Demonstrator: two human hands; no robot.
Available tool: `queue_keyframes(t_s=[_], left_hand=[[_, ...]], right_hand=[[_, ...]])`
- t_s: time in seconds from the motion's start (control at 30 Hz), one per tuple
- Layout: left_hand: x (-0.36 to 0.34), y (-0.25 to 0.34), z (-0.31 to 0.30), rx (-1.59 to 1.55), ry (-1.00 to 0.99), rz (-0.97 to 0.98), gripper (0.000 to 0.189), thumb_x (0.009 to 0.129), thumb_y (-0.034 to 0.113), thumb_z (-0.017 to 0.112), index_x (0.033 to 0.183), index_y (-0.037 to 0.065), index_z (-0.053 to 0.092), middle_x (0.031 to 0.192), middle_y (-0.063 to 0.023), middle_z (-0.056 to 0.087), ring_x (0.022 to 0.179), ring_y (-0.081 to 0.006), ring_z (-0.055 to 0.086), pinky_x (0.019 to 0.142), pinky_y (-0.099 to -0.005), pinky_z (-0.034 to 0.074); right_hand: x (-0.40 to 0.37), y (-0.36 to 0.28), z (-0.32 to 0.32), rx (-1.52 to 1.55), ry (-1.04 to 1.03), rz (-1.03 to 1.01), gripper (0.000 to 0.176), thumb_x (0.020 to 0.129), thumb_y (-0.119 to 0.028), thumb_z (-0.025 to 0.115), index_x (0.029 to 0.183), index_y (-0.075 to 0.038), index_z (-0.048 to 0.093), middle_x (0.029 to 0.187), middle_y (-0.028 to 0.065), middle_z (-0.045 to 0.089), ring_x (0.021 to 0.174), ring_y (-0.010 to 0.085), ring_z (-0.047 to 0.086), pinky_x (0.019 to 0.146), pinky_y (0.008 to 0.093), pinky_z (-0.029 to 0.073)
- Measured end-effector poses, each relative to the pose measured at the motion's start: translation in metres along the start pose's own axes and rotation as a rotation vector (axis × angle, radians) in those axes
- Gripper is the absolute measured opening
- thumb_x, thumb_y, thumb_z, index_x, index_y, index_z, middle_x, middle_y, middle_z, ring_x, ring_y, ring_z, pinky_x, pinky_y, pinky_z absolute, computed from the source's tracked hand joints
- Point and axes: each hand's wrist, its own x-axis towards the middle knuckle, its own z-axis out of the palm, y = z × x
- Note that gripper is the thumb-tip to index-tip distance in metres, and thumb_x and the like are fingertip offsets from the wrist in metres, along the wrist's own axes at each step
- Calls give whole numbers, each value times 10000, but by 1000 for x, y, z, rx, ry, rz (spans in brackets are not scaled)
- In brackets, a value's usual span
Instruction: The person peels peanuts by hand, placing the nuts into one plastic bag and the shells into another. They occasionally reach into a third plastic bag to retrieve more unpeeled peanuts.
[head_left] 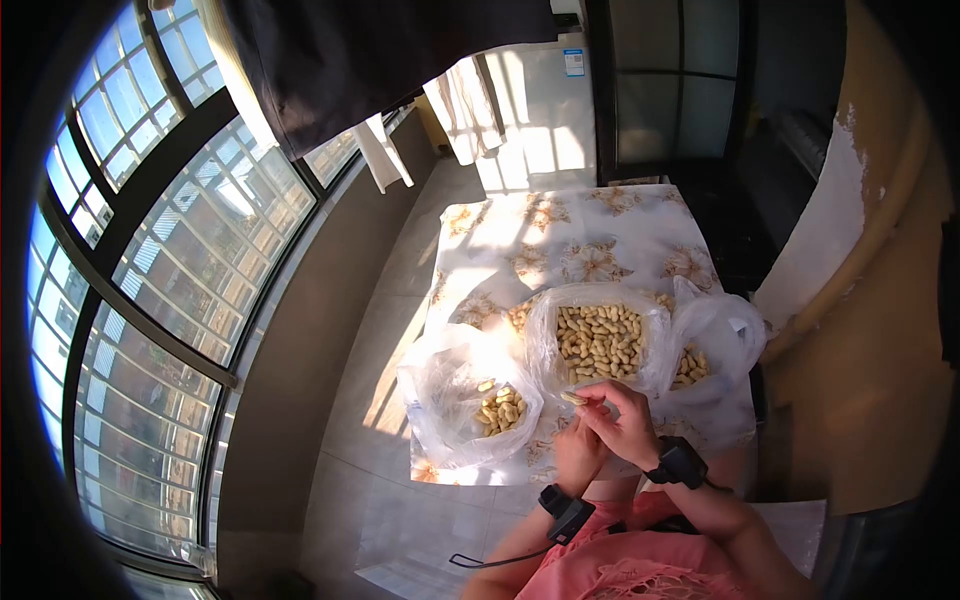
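Observation:
My right hand (622, 420) pinches a peanut (573, 398) between thumb and fingertips, just in front of the middle bag. Against it, lower and to the left, is my left hand (580, 455), its fingers curled closed and partly hidden behind the right one. Whatever the left fingers hold, if anything, cannot be made out. Beyond the hands, a clear plastic bag (541, 340) lies open, full of unshelled peanuts (598, 340). To the left, another open bag (440, 420) contains a smaller heap of peanuts (500, 410). A third bag (735, 340) with some peanuts (690, 366) sits on the right.
The bags rest on a table with a flowered cloth (640, 232). Barred windows (200, 260) run along the left. Dark fabric (390, 60) hangs overhead at the top. A white cabinet (545, 130) and a dark-framed glass door (680, 80) stand beyond the table.

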Motion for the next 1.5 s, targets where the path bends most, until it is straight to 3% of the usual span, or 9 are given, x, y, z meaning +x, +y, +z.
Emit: queue_keyframes(t_s=[0.03,0.17,0.37,0.5,0.63,0.7,0.77,0.9,1.5], left_hand=[[-1,-2,0,19,-69,-62,274,812,192,689,1062,88,643,858,-152,681,737,-353,674,595,-444,522],[-3,5,4,-182,135,-149,353,798,218,705,1106,67,621,871,-171,685,760,-388,673,620,-460,526],[-15,-11,9,-70,3,-64,357,815,216,701,1124,64,606,870,-172,685,758,-385,674,622,-454,526],[-15,-15,10,-82,-18,-68,360,826,214,699,1136,62,595,870,-173,685,756,-383,675,623,-450,526],[-12,-19,8,-84,-39,-78,363,838,213,697,1147,60,585,869,-173,684,754,-382,675,625,-446,526],[-7,-15,7,-90,-36,-83,364,840,213,696,1150,59,583,869,-173,684,754,-381,675,625,-445,526],[-1,1,-2,-254,45,-264,346,899,208,671,1179,52,542,845,-160,677,744,-356,679,627,-429,523],[3,5,-8,-249,71,-286,363,949,272,652,1202,52,511,837,-142,657,730,-337,676,628,-411,521],[0,7,-8,-251,-32,-302,396,982,294,602,1272,63,461,837,-129,683,751,-332,685,648,-392,524]], right_hand=[[5,-2,8,11,-40,0,218,842,-57,726,1052,-37,671,922,94,693,789,219,668,704,312,529],[24,-10,42,-32,-114,-177,260,839,-86,733,1085,-58,654,889,87,684,790,244,668,694,343,525],[33,2,65,-264,-325,-280,400,872,-231,716,1225,-96,587,871,76,684,857,270,652,798,407,490],[31,8,50,-381,-453,-367,342,868,-261,720,1149,-87,632,887,73,682,881,282,638,822,406,473],[27,4,27,-261,-204,-316,293,850,-206,737,1107,-91,657,901,89,674,843,300,620,826,407,474],[18,2,10,-140,-114,-120,175,852,-116,710,1018,-68,686,883,85,663,824,287,619,744,373,493],[11,7,-9,-245,-38,-146,146,855,-82,694,1000,-58,691,868,94,655,811,282,622,715,361,492],[-16,27,-26,-221,56,-83,119,844,-38,678,962,-48,681,851,104,650,796,299,621,706,370,486],[-42,38,-30,-306,-95,-112,224,760,-139,720,961,-59,664,873,114,634,838,329,620,752,396,509]])
